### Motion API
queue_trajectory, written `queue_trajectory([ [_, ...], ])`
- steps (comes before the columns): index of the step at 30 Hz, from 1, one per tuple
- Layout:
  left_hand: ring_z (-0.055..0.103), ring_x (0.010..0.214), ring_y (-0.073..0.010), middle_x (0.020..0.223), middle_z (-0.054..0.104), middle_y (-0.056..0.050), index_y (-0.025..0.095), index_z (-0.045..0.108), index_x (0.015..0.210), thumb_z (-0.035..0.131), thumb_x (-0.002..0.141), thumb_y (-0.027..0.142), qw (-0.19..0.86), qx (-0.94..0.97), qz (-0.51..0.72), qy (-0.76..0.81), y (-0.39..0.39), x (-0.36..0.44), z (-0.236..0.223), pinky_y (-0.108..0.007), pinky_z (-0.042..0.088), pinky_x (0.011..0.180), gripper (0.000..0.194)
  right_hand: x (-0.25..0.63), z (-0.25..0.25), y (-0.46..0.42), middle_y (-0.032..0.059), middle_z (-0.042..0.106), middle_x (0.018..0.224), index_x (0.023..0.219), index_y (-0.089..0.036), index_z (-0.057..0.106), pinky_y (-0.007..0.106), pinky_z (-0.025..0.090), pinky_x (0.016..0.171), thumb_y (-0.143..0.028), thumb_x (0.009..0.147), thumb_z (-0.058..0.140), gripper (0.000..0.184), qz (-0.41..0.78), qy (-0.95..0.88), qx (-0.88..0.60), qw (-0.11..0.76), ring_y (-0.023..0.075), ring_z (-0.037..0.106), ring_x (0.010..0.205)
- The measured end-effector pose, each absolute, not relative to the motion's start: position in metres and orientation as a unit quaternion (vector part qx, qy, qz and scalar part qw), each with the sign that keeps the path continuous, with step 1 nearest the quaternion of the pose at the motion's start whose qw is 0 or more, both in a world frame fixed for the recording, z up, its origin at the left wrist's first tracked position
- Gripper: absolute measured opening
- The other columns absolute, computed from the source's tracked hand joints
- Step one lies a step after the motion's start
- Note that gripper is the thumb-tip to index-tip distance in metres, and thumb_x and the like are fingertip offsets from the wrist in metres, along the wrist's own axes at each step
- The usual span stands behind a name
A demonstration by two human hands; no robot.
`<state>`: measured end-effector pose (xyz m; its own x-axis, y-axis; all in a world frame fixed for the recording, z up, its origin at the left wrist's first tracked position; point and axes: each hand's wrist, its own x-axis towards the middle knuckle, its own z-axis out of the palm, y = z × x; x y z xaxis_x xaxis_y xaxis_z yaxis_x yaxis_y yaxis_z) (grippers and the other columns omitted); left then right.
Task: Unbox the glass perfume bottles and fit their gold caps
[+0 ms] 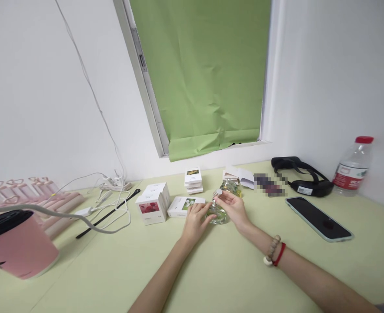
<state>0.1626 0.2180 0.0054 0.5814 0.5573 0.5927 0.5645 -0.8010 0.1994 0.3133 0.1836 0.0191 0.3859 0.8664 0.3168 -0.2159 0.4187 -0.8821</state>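
A small clear glass bottle stands on the table between my hands. My left hand grips it from the left, thumb across its front and fingers behind. Above the bottle's neck, my right hand pinches a round silvery cap. Whether the cap touches the neck is hard to tell. Partly hidden behind my right hand is another glass bottle with a yellowish tint. A flat white box with a flower picture lies just left of my left hand.
White boxes with a red picture stand on the left, and a small stack of boxes at the back. Opened cartons, a black headset, a phone and a water bottle are on the right. Cables and a pink cup lie left.
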Motion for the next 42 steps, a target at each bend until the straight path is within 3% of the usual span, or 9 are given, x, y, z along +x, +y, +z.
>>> queue_trajectory([
  [6,0.052,0.092,-0.0187,0.096,0.061,-0.004,0.024,0.054,0.115,0.05,0.082,0.04,0.002,-0.89,-0.329,-0.315,0.218,0.163,0.006,-0.034,0.036,0.082,0.037,0.314,0.023,0.182,0.0105,0.07,0.088,0.088,-0.014,0.063,0.036,0.053,0.078,-0.033,0.056,0.073,0.038,0.383,-0.412,-0.394,0.727,0.0224,0.066,0.082],
  [15,0.053,0.096,-0.019,0.103,0.063,-0.003,0.023,0.045,0.118,0.051,0.083,0.035,-0.029,-0.884,-0.333,-0.328,0.213,0.163,0.01,-0.036,0.037,0.085,0.038,0.376,0.046,0.186,0.008,0.069,0.08,0.095,-0.015,0.057,0.031,0.05,0.068,-0.038,0.065,0.065,0.038,0.189,-0.461,-0.485,0.719,0.0202,0.065,0.075],
  [21,0.054,0.103,-0.0192,0.11,0.06,-0.007,0.02,0.044,0.098,0.051,0.083,0.029,-0.113,-0.853,-0.362,-0.36,0.209,0.17,0.007,-0.035,0.041,0.084,0.019,0.432,0.031,0.193,0.0089,0.068,0.087,0.08,-0.015,0.065,0.028,0.045,0.065,-0.036,0.063,0.065,0.027,0.025,-0.5,-0.709,0.497,0.0208,0.063,0.075],
  [24,0.048,0.113,-0.0206,0.117,0.055,-0.007,0.021,0.047,0.084,0.046,0.084,0.024,-0.107,-0.876,-0.339,-0.325,0.208,0.172,0.007,-0.037,0.039,0.088,0.003,0.439,0.02,0.191,0.0052,0.069,0.083,0.08,-0.019,0.067,0.025,0.042,0.059,-0.028,0.063,0.064,0.02,0.03,-0.51,-0.773,0.377,0.0208,0.063,0.077],
  [28,0.041,0.12,-0.0227,0.125,0.048,-0.008,0.021,0.047,0.083,0.051,0.081,0.026,-0.122,-0.888,-0.328,-0.299,0.205,0.173,0.008,-0.041,0.034,0.094,0.006,0.434,0.014,0.189,0.0019,0.069,0.076,0.081,-0.021,0.068,0.024,0.04,0.057,-0.026,0.059,0.067,0.023,0.055,-0.556,-0.763,0.325,0.0199,0.063,0.073],
  [31,0.048,0.113,-0.0217,0.117,0.054,-0.009,0.021,0.043,0.085,0.052,0.08,0.028,-0.179,-0.846,-0.383,-0.326,0.203,0.177,0.007,-0.038,0.039,0.088,0.013,0.424,0.024,0.187,0.0034,0.069,0.087,0.093,-0.022,0.066,0.027,0.043,0.065,-0.023,0.06,0.067,0.033,0.013,-0.571,-0.741,0.354,0.0212,0.062,0.082],
  [34,0.056,0.095,-0.0188,0.099,0.06,-0.006,0.02,0.044,0.093,0.055,0.078,0.03,-0.215,-0.802,-0.427,-0.357,0.201,0.182,0.005,-0.032,0.042,0.077,0.02,0.402,0.038,0.184,0.0044,0.068,0.09,0.09,-0.021,0.067,0.03,0.044,0.076,-0.029,0.072,0.059,0.021,-0.041,-0.589,-0.645,0.485,0.0188,0.061,0.083],
  [36,0.057,0.087,-0.0175,0.093,0.062,-0.004,0.019,0.048,0.103,0.057,0.077,0.03,-0.219,-0.801,-0.426,-0.36,0.201,0.185,0.005,-0.031,0.043,0.075,0.03,0.38,0.043,0.182,0.0048,0.068,0.087,0.088,-0.019,0.067,0.027,0.046,0.073,-0.034,0.073,0.061,0.023,0.025,-0.613,-0.553,0.564,0.016,0.061,0.078],
  [42,0.057,0.091,-0.0183,0.106,0.063,-0.005,0.021,0.055,0.111,0.056,0.078,0.029,-0.222,-0.826,-0.404,-0.326,0.202,0.185,0.007,-0.033,0.043,0.081,0.034,0.34,0.035,0.175,0.0053,0.069,0.079,0.082,-0.017,0.07,0.027,0.049,0.069,-0.026,0.071,0.064,0.016,0.174,-0.638,-0.475,0.581,0.0169,0.063,0.075],
])
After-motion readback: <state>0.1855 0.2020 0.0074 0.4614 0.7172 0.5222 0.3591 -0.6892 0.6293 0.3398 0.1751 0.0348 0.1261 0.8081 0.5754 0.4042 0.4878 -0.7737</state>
